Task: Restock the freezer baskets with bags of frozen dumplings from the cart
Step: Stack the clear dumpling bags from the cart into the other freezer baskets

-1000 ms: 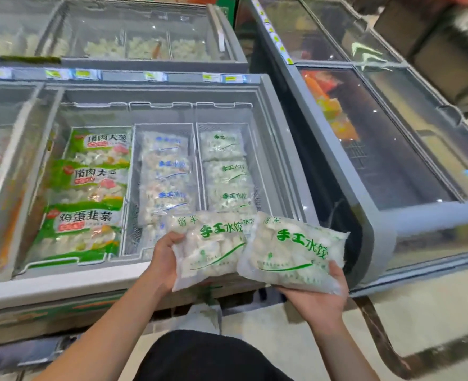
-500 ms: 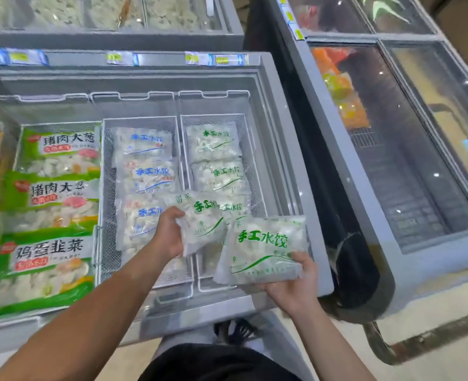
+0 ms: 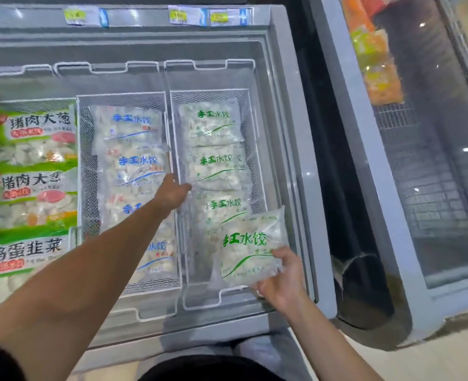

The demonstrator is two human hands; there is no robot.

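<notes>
The right hand [image 3: 281, 281] grips a green-print dumpling bag [image 3: 250, 247] over the right basket [image 3: 213, 305] — the left hand [image 3: 172, 193] reaches in, its grip hidden, I cannot tell.

Single head view, steeply down, close over open freezer [image 3: 287, 111], wide-angle

"手工水饺" on held bag [image 3: 250, 247]

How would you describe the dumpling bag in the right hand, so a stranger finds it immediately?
Start at the open chest freezer, then its rightmost wire basket. Over that basket's near end, the right hand holds a green-lettered bag; unlike the bags lying flat, it is lifted and tilted.
</notes>
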